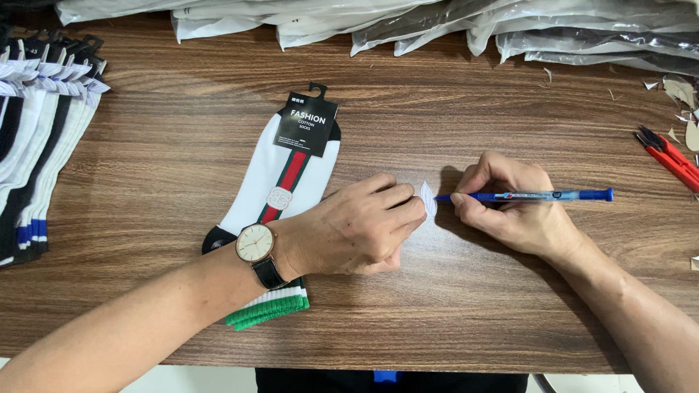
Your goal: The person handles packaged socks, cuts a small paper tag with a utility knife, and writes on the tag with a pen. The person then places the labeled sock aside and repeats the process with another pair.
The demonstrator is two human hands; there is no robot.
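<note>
Lying crosswise, pen (535, 195) tip leftward.

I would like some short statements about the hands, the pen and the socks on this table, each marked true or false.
1. The right hand holds a blue pen. True.
2. The left hand pins a small white piece with its fingertips. True.
3. The pen tip points away from the white piece. False: it points at it.
4. The red scissors lie in the left hand. False: they lie alone at the table's right edge.
5. A white sock pair with a red and green stripe lies under the left wrist. True.
</note>
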